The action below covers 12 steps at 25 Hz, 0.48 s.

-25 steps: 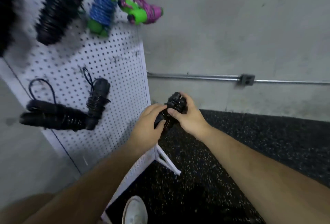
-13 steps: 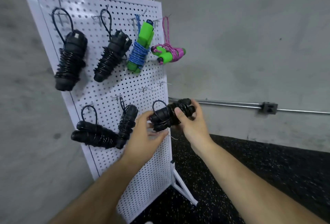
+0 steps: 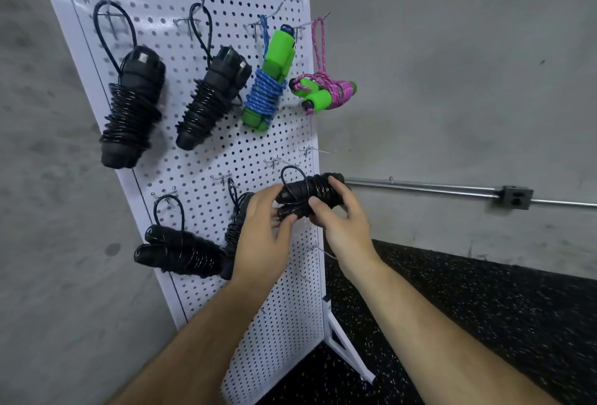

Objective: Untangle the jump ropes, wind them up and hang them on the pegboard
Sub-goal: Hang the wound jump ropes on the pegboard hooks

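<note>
A wound black jump rope lies sideways between both hands, in front of the white pegboard. A small cord loop sticks up from its left end, just under a bare metal hook. My right hand grips the bundle's right part, thumb on its front. My left hand holds the bundle's left end with fingertips and thumb. Several wound ropes hang on the board: two black ones at top left, a green-handled blue one, a green-handled pink one, and two black ones lower left.
Another bare hook sticks out near the board's right edge, and one more hook below my right hand. The board's white foot stands on the black speckled floor. A metal conduit runs along the grey wall.
My head has tilted up, so the whole board is in view. Both hands have lifted the black bundle from below the board's edge up beside the lower right hooks.
</note>
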Available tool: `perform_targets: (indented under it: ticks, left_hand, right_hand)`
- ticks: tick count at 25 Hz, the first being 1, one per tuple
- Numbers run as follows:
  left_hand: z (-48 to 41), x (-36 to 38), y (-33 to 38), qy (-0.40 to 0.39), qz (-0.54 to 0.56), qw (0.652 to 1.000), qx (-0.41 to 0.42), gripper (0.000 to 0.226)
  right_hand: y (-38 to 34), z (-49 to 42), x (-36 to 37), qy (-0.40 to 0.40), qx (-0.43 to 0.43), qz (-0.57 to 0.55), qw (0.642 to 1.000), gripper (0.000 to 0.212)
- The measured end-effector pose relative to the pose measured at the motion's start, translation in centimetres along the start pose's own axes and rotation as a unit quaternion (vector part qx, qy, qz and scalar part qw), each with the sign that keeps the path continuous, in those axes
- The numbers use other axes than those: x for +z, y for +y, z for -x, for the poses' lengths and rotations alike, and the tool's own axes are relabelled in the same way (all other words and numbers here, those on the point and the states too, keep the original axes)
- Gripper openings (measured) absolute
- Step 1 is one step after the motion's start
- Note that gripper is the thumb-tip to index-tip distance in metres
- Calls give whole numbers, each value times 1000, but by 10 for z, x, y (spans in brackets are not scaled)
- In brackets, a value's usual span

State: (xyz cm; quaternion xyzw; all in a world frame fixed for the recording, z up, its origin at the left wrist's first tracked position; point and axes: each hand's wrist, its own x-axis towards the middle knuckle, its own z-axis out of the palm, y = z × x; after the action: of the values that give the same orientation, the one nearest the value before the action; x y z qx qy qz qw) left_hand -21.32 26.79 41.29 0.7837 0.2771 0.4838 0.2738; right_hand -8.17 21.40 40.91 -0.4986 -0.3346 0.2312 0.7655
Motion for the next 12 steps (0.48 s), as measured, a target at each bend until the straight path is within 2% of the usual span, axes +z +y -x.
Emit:
perform_targets:
  ticks: [6, 12]
  left_hand:
    - [-20, 10, -8, -2, -17, 999, 41, 50]
    - [-34, 17, -32, -15, -108, 994, 14, 53]
  right_hand:
    - [12, -19, 8, 31, 3, -71, 997, 48]
    - [31, -33, 19, 4, 32, -31, 999, 54]
